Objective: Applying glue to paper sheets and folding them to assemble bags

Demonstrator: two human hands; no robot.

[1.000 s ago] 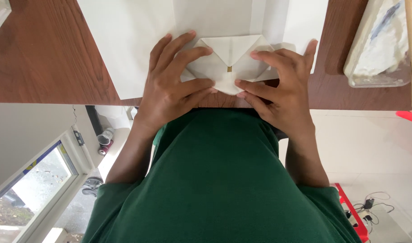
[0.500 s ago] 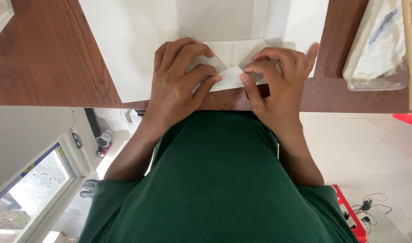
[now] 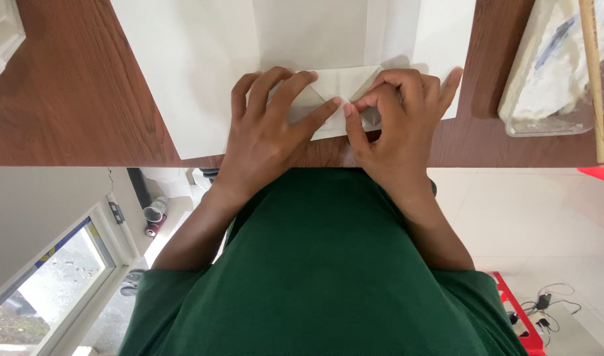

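The folded piece of white paper point(image 3: 341, 84) lay close to the near edge of the table point(image 3: 84, 99), about midway along it. It rested on larger white sheets point(image 3: 196, 72) that ran from there to the far edge. Its flaps met in a point at the middle, and a slanted crease showed on each side.

The left hand point(image 3: 265, 132) lay flat over the left half of the paper, fingers spread and pressing down, the thumb stretched along the slanted fold toward the centre. The right hand point(image 3: 397, 122) covered the right half with its fingers curled in narrow. Its thumb and forefinger pinched a small flap of the paper beside the left thumb tip, the two hands touching or nearly so.

By the look of it, the step in hand was a small fold at the middle of the piece, one hand pinning the work while the other shaped the flap. The next move seemed to call for steady pressure from the left hand so the paper would not slide on the smooth sheets, and for a firm run of a fingertip along the new fold to set it.

Near the right edge of the table stood a clear container point(image 3: 546, 86) of pale material, with a wooden stick point(image 3: 592, 72) across it.
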